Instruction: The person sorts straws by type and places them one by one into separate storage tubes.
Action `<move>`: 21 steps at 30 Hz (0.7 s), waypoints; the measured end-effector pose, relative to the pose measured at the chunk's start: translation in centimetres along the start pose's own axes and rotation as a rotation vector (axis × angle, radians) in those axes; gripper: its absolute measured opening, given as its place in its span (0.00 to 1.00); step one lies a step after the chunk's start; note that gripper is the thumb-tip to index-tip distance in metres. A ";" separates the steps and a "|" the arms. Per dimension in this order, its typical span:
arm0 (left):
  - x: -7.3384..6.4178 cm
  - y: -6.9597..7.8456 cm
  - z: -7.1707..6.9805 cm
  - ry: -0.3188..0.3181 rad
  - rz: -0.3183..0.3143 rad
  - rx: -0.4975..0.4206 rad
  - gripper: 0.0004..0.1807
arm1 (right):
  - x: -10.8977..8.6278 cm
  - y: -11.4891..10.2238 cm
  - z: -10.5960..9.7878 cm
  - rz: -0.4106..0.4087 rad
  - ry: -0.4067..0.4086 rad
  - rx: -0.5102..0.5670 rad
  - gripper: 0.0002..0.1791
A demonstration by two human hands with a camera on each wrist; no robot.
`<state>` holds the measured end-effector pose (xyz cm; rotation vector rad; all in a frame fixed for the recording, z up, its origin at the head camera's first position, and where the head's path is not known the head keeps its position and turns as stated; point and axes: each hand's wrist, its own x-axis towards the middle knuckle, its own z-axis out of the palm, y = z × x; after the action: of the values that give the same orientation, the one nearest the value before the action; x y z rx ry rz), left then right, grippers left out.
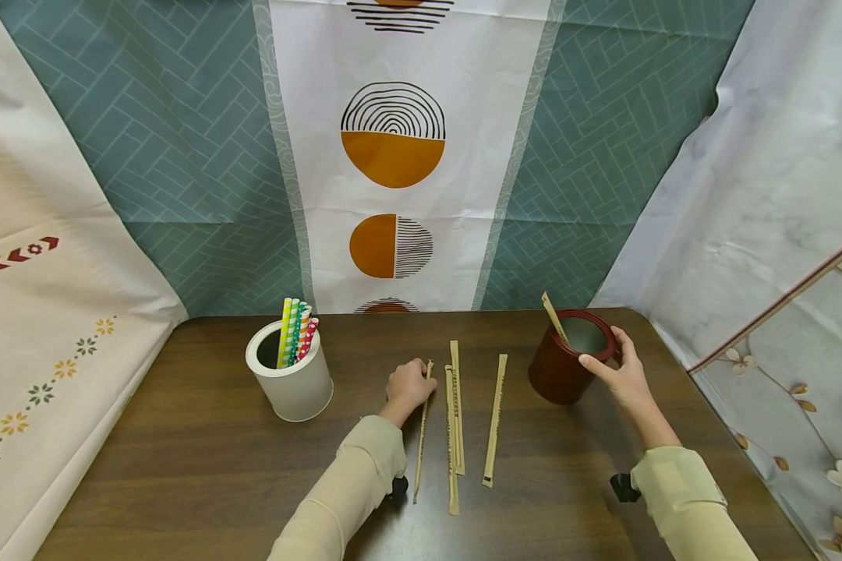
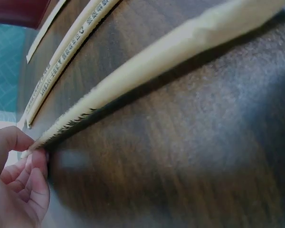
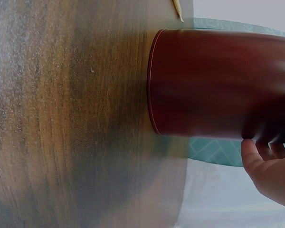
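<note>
My left hand (image 1: 408, 387) pinches the far end of a slim packet of paper-wrapped chopsticks (image 1: 422, 444) between thumb and fingers; in the left wrist view the packet (image 2: 128, 73) lies along the wood. Just right of it, two similar packets (image 1: 453, 436) overlap, and a single packet (image 1: 494, 421) lies farther right. My right hand (image 1: 624, 378) holds the dark red cylindrical holder (image 1: 561, 370) by its right side, thumb at the rim. One packet (image 1: 553, 318) leans inside the holder. Its base stands on the table in the right wrist view.
A white cylindrical holder (image 1: 298, 393) stands at the left of the brown table (image 1: 182, 467), with several patterned paper straws (image 1: 293, 335) in it. A patterned cloth (image 1: 393, 171) hangs behind the table. Light cloths flank both sides.
</note>
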<state>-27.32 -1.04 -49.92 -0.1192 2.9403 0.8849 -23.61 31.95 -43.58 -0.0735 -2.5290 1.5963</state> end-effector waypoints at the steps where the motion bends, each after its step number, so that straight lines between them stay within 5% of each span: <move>1: 0.0 0.0 -0.1 -0.012 -0.004 0.002 0.07 | 0.0 0.0 0.0 -0.001 0.000 0.002 0.43; 7: 0.2 0.6 -0.9 -0.041 -0.005 -0.031 0.08 | -0.1 0.0 0.0 -0.002 -0.002 0.004 0.43; 21: 1.1 3.1 -3.9 0.007 0.055 -0.068 0.13 | -0.2 -0.3 -0.1 0.013 -0.018 0.024 0.44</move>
<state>-28.88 -0.68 -45.08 -0.0458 2.9334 0.9938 -23.40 31.90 -43.32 -0.0739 -2.5268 1.6394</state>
